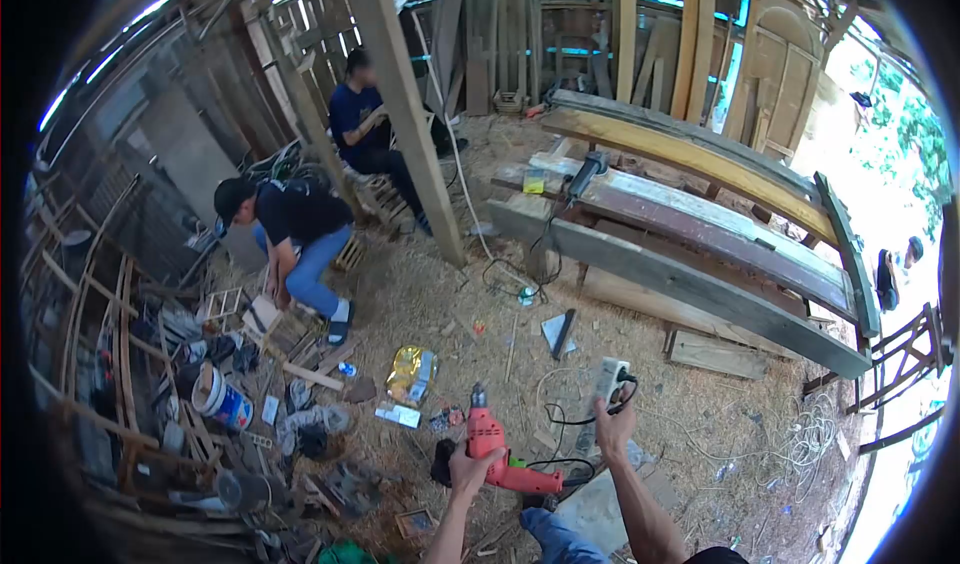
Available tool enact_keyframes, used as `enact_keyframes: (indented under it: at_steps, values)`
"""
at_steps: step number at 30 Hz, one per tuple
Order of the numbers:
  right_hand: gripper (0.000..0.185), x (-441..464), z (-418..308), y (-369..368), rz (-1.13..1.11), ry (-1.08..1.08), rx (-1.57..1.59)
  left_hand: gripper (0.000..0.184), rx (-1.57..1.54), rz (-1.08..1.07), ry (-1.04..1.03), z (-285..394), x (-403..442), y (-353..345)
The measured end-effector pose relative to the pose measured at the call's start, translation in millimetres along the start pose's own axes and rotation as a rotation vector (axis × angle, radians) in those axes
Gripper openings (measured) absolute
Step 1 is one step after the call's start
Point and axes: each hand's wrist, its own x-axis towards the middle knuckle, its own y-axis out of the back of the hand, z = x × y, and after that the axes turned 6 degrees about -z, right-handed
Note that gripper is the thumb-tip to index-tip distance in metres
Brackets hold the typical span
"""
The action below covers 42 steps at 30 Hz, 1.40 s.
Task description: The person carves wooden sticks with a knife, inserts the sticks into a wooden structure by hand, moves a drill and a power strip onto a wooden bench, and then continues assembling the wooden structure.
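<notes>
My left hand [474, 470] is closed around the body of a red power drill [487, 434]. The drill's chuck points up and away from me, and its handle lies toward the right. In my right hand [613, 426] is a white power strip [606, 380], held upright with a black plug [626, 377] in its side. A black cord [568, 420] loops between the strip and the drill area; its full path is partly hidden. My legs show below, between the two arms.
A long workbench [680, 274] of planks fills the right side, with a power tool [588, 176] on top. A wooden post [405, 114] stands ahead. Two people sit at the left, one near a paint bucket [222, 400]. Coiled white cable [805, 439] lies on the sawdust-strewn floor.
</notes>
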Motion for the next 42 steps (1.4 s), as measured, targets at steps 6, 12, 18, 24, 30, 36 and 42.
enact_keyframes:
  at_steps: [6, 12, 18, 24, 30, 36, 42]
  values:
    - [0.051, 79.3, -94.0, 62.9, 0.163, 0.165, 0.282, 0.047, -0.075, -0.277, -0.054, 149.1, 85.7, -68.1]
    - [0.057, 136.0, -122.6, 96.3, 0.317, 0.183, 0.241, 0.049, 0.013, -0.387, -0.173, 232.3, 135.7, -118.5]
    - [0.064, 186.3, -186.1, 100.6, 0.328, 0.068, 0.160, 0.050, 0.070, -0.536, -0.196, 289.9, 208.7, -157.3]
    - [0.061, 299.0, -196.3, 63.7, 0.281, 0.033, 0.129, 0.058, 0.114, -0.542, -0.190, 316.8, 312.7, -194.0]
    - [0.057, 403.6, -249.1, 65.6, 0.215, -0.098, 0.044, 0.054, 0.105, -0.555, -0.202, 352.6, 417.3, -242.7]
    - [0.039, 527.5, -237.6, 77.5, 0.165, -0.041, -0.041, 0.055, 0.260, -0.562, -0.243, 409.9, 497.6, -317.0]
    - [0.044, 687.6, -206.5, 65.6, 0.089, -0.184, -0.282, 0.063, 0.467, -0.486, -0.325, 387.9, 621.1, -429.1]
